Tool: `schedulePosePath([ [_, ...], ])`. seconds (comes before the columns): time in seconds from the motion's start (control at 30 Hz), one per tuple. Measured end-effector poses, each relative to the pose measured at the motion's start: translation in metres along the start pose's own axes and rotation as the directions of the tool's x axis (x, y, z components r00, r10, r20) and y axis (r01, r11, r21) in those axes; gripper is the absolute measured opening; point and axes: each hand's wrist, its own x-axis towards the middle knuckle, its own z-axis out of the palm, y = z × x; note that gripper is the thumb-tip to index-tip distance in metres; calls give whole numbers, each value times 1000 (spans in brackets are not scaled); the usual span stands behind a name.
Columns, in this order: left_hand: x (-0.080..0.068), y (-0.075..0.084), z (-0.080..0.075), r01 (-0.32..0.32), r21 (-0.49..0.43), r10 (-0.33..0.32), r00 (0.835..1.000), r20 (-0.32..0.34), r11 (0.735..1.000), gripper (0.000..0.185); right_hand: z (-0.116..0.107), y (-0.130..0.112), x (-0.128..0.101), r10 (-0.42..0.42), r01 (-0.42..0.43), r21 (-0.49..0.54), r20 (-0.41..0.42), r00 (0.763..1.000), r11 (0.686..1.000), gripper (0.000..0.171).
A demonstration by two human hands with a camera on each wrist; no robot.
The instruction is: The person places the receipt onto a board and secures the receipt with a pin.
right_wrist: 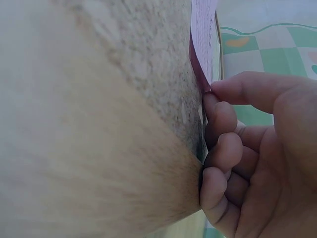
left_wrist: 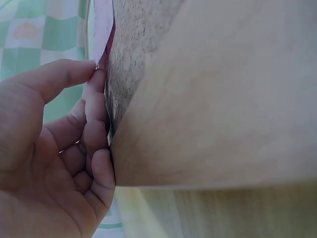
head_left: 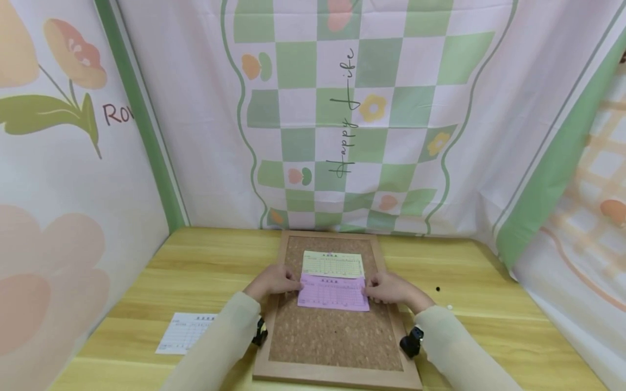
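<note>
Pink slip [head_left: 333,293] lies on the corkboard [head_left: 337,336], its top edge just under the yellow slip [head_left: 333,264]; the left hand [head_left: 271,282] pinches its left edge and the right hand [head_left: 391,288] pinches its right edge, thumb over fingers in both wrist views; best, I judge, to keep the pull even on both sides so the paper stays flat and square to the yellow one; a white slip [head_left: 187,332] lies apart on the table [head_left: 205,260].
</note>
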Motion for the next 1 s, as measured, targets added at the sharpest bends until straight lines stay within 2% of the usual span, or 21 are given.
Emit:
schedulePosePath([
  [0.57, 0, 0, 1, 18, -12, -19, 1000, -17, 1000, 23, 0, 0, 0, 15, -15, 17, 8, 1000, 1000, 32],
  [1.0, -6, -2, -7, -84, -107, 88, 996, 25, 991, 15, 0, 0, 0, -2, 1, 17, 12, 1000, 1000, 31],
])
